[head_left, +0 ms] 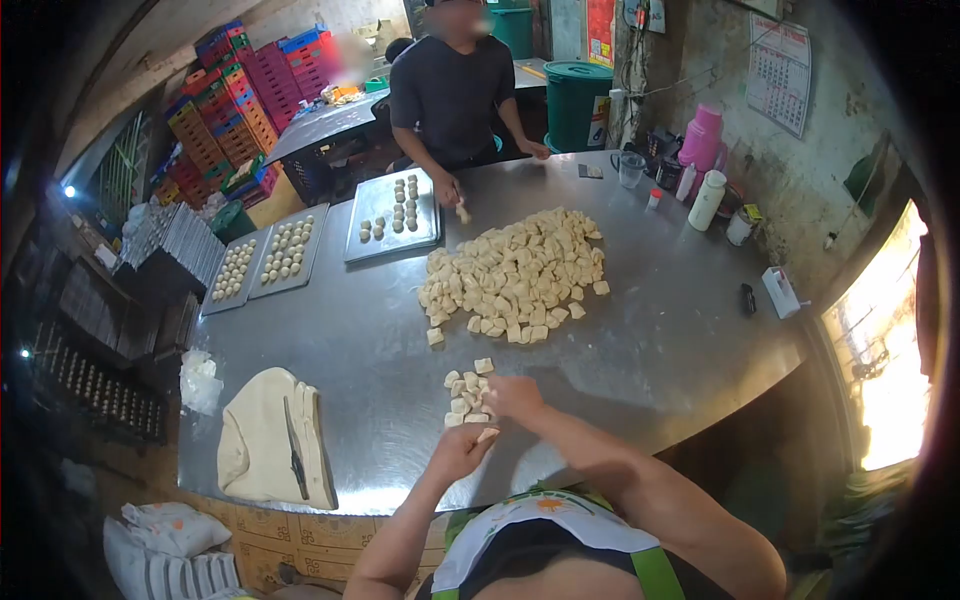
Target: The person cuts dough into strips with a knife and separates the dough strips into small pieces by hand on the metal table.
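A small group of cut dough pieces [466, 397] lies on the metal table [370, 400] in front of me. My left hand [462, 452] is at its near edge, fingers closed, with what looks like a pale piece of dough at the fingertips. At the right edge of the group is my right hand [515, 397], its fingers curled; what they hold, if anything, is hidden. Farther off spreads a large heap of dough pieces [515, 270]. To the left, a knife [294, 450] rests on a folded slab of dough [255, 440].
Across the table a person [455, 90] has a hand by a tray [365, 247] of dough balls. Two more filled trays [262, 270] sit left of it. A plastic bag [200, 382], a pitcher [629, 169], a white flask [707, 200] and a pink thermos [702, 140] stand around the edges.
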Tool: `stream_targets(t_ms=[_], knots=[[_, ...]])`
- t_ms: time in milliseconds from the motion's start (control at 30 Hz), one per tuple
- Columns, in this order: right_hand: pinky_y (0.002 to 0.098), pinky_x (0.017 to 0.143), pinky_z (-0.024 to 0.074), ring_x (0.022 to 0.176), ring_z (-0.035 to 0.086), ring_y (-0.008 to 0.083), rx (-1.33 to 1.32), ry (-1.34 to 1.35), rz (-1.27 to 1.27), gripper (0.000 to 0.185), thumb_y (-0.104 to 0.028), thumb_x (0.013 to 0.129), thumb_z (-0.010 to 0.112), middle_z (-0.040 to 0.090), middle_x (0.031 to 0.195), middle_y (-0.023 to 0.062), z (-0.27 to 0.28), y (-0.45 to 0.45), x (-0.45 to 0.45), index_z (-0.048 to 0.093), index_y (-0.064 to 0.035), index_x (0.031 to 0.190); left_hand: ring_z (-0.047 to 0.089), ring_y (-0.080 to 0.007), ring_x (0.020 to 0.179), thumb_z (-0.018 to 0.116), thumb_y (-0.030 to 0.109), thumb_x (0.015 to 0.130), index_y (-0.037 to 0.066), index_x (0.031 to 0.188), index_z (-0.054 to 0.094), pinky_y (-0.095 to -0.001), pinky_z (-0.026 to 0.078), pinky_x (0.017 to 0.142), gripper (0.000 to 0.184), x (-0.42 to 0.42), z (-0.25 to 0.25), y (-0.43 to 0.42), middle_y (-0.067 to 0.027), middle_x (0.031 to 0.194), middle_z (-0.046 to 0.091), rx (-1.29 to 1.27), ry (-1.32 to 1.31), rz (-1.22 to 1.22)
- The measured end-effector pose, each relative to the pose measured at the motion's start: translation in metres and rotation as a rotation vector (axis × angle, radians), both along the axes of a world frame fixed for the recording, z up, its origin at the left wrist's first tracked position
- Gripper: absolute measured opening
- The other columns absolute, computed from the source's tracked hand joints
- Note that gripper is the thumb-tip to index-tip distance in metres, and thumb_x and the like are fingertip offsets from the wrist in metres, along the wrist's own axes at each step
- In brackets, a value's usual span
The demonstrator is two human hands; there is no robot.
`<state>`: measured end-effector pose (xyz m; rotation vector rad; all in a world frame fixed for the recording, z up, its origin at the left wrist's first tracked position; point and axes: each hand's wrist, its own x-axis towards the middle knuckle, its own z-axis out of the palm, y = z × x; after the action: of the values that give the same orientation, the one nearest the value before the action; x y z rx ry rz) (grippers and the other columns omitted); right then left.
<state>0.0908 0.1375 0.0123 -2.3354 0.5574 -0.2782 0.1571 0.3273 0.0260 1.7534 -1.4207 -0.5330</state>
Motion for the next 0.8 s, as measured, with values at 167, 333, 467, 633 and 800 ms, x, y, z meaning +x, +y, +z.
stream_targets(t_ms=[167,333,467,633,800], knots=[[0.0475,0.069,0.0517,0.077,0.066,0.0358,-0.173,-0.356,0.093,0.027,-0.031,0.087,0.067,0.065,0.077,0.0135,-0.007,0.016,-0.005,0.062,-0.0062,0.094,0.07,-0.0315,0.086,0.061,0.004,0.088,0.006,0.121,0.063,-0.0394,0.053,0.074,0.033,0.007,0.005,-0.002,-0.0147,0.098,0.072,0.058,0.41,0.348],[0.0478,0.072,0.0512,0.084,0.066,0.0361,0.305,-0.314,0.445,0.03,-0.033,0.084,0.07,0.066,0.085,0.0145,0.026,0.045,-0.013,0.063,-0.0068,0.097,0.07,-0.031,0.088,0.062,0.004,0.087,0.005,0.117,0.065,-0.0384,0.053,0.077,0.03,0.017,-0.015,-0.008,-0.0118,0.097,0.072,-0.33,-0.019,0.448],[0.046,0.076,0.0511,0.091,0.065,0.0348,0.11,-0.467,0.251,0.031,-0.032,0.083,0.073,0.065,0.094,0.0149,0.032,0.048,0.002,0.065,-0.0078,0.101,0.069,-0.032,0.093,0.062,0.003,0.086,0.007,0.121,0.064,-0.0375,0.053,0.081,0.035,0.037,-0.032,-0.001,-0.0145,0.1,0.071,0.087,0.151,0.282],[0.0436,0.08,0.051,0.095,0.065,0.0338,-0.028,0.164,-0.01,0.032,-0.028,0.083,0.073,0.065,0.1,0.0157,-0.007,0.026,0.007,0.066,-0.0088,0.107,0.069,-0.0327,0.094,0.063,0.003,0.084,0.007,0.123,0.064,-0.0363,0.053,0.082,0.039,0.019,0.007,0.012,-0.0182,0.1,0.069,0.097,0.151,0.087],[0.0422,0.08,0.0515,0.094,0.065,0.0332,0.003,-0.051,0.043,0.032,-0.027,0.083,0.074,0.066,0.103,0.0169,0.0,0.055,-0.001,0.066,-0.007,0.107,0.069,-0.0309,0.087,0.066,0.007,0.084,0.006,0.116,0.067,-0.0358,0.053,0.08,0.031,0.061,-0.034,0.024,-0.0166,0.093,0.069,-0.065,-0.067,0.253]])
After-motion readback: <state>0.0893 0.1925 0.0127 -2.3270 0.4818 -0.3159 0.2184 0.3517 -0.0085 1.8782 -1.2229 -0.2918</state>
